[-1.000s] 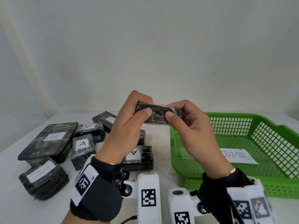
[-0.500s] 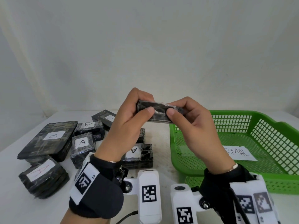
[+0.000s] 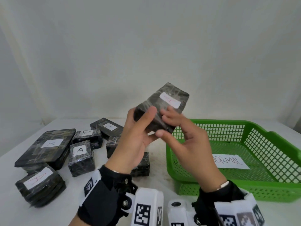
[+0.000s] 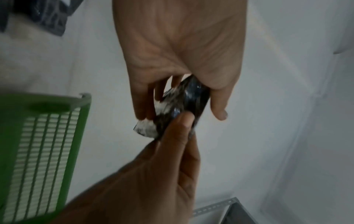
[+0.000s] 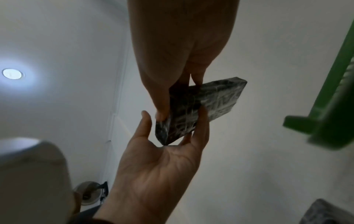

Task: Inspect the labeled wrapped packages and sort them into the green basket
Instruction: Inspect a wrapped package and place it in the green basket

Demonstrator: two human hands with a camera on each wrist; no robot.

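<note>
The person holds one wrapped package [image 3: 160, 110] up between both hands, above the counter [image 3: 101, 185] and just left of the green basket [image 3: 276, 142]. The left hand [image 3: 135, 144] grips its lower end, thumb across the front face and fingers curled behind. The right hand [image 3: 184, 139] is mostly spread, fingertips [image 3: 169, 111] pressing the front face and thumb under the bottom corner; it steadies the package more than it grips it. The likeliest fault from here is a slip: the shiny film wrap looks slick, only the lower end is held, and most of the package stands free above the fingers, so it could tip or drop onto the packages lying on the counter below. The label [image 3: 170, 100] is also blurred and partly behind the fingertips, so a misreading, and with it a wrong sort, is possible. The package stands tilted, its long axis running from the lower left, in the palms, up and to the right, away from the person. Its labelled broad face looks toward the head camera, and the free end points up toward the wall. The basket holds only a sheet [image 3: 231, 161] marked NORMAL, so sorting appears barely begun.
</note>
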